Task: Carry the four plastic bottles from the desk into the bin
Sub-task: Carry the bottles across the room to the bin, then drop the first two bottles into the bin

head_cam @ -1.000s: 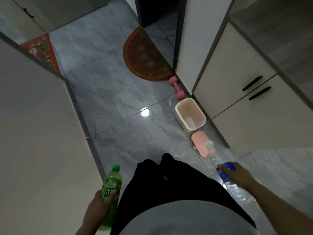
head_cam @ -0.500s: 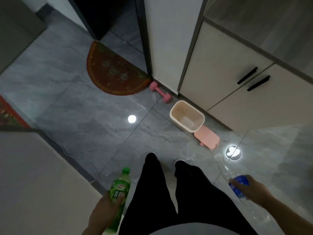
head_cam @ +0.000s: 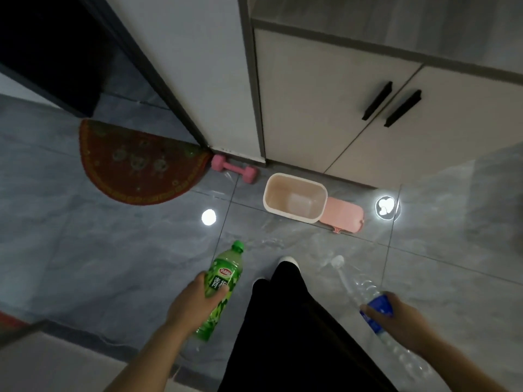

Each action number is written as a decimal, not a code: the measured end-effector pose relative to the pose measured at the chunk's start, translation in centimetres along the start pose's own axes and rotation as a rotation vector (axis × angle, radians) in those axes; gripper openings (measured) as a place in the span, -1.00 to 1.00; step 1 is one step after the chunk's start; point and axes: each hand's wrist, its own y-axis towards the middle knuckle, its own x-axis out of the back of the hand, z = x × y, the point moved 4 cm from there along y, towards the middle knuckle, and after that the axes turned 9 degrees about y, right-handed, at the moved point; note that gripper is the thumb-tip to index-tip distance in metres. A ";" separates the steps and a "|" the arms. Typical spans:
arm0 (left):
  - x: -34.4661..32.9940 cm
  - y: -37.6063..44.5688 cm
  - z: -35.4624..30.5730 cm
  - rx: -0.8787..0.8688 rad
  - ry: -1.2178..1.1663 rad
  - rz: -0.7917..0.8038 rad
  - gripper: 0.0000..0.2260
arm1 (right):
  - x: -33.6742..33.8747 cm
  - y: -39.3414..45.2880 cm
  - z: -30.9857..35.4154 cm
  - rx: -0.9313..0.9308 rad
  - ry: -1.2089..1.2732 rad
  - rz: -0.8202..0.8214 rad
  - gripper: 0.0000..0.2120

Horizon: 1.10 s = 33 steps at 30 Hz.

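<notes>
My left hand [head_cam: 195, 302] grips a green plastic bottle [head_cam: 222, 281] round its middle, cap pointing forward. My right hand [head_cam: 402, 318] holds a clear plastic bottle [head_cam: 358, 287] with a blue label, its white cap aimed ahead. The bin [head_cam: 294, 198], a small beige open tub, stands on the grey floor ahead of both hands, against the cabinet base. Its inside looks empty. Both bottles hang over the floor, short of the bin.
A pink lid [head_cam: 343, 213] lies on the floor right of the bin. A pink dumbbell [head_cam: 235, 169] and a red half-round mat [head_cam: 138, 164] lie to its left. Cream cabinet doors [head_cam: 353, 117] with black handles stand behind. A pale surface edge [head_cam: 42, 360] is at lower left.
The view has swung right and closer, so the bin now sits nearer and more central. Both hands have come forward and up with their bottles.
</notes>
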 end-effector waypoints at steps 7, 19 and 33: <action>0.7 7.7 -5.8 -0.130 0.080 0.076 -0.47 | -0.5 4.2 5.6 0.136 0.053 -0.020 -0.31; -2.2 26.9 -16.5 -0.486 0.597 0.038 -0.46 | -4.0 12.3 10.4 0.123 0.283 -0.032 -0.10; -18.7 46.3 -23.6 -0.845 1.026 -0.093 -0.56 | -9.9 27.1 8.9 0.180 0.169 -0.106 0.08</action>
